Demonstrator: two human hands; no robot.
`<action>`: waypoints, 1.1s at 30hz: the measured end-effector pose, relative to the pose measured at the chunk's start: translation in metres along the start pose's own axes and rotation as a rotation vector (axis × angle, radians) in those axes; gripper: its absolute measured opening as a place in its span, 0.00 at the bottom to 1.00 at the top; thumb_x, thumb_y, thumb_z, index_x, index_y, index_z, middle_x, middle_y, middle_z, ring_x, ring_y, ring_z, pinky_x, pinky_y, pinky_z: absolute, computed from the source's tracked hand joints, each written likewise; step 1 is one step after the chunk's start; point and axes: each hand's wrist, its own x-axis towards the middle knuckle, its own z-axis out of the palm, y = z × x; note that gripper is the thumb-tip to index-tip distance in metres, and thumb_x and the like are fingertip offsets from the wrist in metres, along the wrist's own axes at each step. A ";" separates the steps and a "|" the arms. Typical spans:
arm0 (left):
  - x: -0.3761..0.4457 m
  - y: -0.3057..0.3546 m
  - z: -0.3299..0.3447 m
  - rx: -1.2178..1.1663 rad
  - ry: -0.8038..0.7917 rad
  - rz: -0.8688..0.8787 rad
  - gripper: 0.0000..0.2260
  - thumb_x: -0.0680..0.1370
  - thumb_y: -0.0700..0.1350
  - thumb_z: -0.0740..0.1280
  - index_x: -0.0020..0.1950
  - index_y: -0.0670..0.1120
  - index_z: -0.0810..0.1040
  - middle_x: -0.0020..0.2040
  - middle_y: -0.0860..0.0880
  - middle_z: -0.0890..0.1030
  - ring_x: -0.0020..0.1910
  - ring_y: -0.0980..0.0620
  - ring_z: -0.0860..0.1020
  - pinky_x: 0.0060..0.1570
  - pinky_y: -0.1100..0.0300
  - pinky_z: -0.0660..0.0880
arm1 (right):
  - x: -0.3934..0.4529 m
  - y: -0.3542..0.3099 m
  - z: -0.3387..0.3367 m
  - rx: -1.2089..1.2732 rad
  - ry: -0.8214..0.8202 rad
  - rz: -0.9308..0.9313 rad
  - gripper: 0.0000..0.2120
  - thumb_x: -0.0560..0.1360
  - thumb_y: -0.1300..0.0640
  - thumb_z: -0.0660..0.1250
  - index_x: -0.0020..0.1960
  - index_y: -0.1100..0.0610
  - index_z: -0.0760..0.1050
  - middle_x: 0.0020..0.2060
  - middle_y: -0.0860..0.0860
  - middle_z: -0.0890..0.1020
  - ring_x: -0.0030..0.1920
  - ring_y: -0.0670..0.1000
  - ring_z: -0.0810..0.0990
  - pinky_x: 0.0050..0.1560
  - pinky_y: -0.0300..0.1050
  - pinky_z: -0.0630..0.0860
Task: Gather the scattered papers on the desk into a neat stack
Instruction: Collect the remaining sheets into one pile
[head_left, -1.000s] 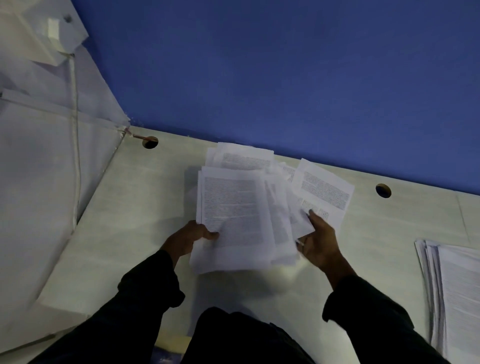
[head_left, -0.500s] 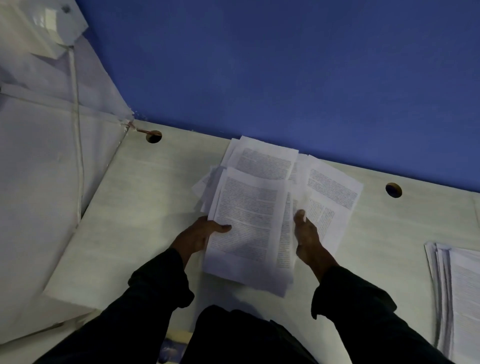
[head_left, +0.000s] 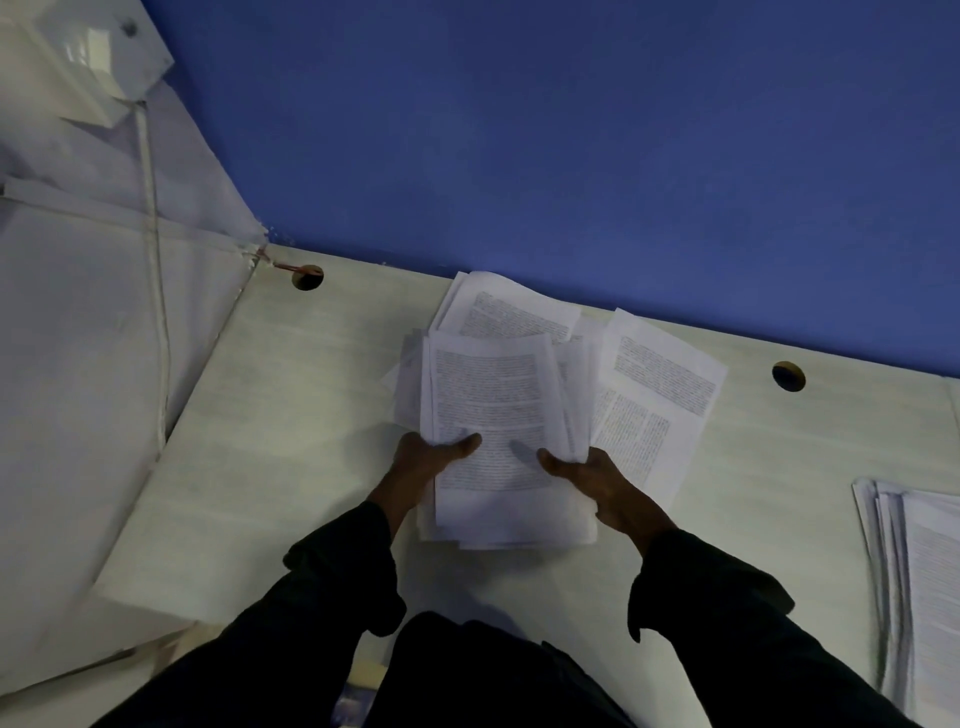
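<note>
A loose bundle of printed white papers (head_left: 493, 400) lies on the pale desk (head_left: 270, 441) near the blue wall. My left hand (head_left: 423, 460) grips the bundle's left edge, thumb on the top sheet. My right hand (head_left: 597, 478) grips the right edge, thumb also on top. Under the bundle, one sheet (head_left: 506, 309) sticks out at the back. Another printed sheet (head_left: 657, 395) fans out to the right, beside my right hand. The fingers under the paper are hidden.
A second pile of printed sheets (head_left: 919, 582) lies at the desk's right edge. Two round cable holes (head_left: 307, 277) (head_left: 788, 376) pierce the desk near the wall. A white partition with a cable (head_left: 156, 291) stands on the left.
Both hands have closed in on the bundle's sides, and the right hand has shifted left off the right-hand sheet. The sheets have drawn closer together into a narrower pile.
</note>
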 end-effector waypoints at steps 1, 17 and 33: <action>0.000 0.000 -0.001 0.049 0.002 0.027 0.27 0.68 0.47 0.82 0.64 0.42 0.80 0.56 0.47 0.84 0.50 0.52 0.82 0.52 0.60 0.80 | -0.001 -0.001 0.001 -0.007 -0.026 0.009 0.21 0.73 0.52 0.79 0.63 0.53 0.80 0.56 0.49 0.87 0.56 0.50 0.84 0.56 0.48 0.82; 0.055 0.063 -0.016 0.685 0.065 0.221 0.26 0.72 0.50 0.78 0.66 0.43 0.78 0.63 0.47 0.78 0.64 0.46 0.76 0.62 0.54 0.75 | 0.032 -0.051 0.005 0.284 0.073 -0.093 0.23 0.69 0.63 0.82 0.62 0.59 0.82 0.57 0.54 0.87 0.59 0.57 0.86 0.64 0.60 0.80; 0.089 0.109 -0.006 0.685 0.035 0.019 0.39 0.69 0.65 0.76 0.72 0.44 0.70 0.67 0.43 0.77 0.60 0.44 0.77 0.54 0.53 0.74 | 0.065 -0.064 0.033 0.315 0.180 -0.081 0.23 0.65 0.68 0.82 0.58 0.60 0.81 0.54 0.57 0.86 0.55 0.61 0.85 0.58 0.61 0.82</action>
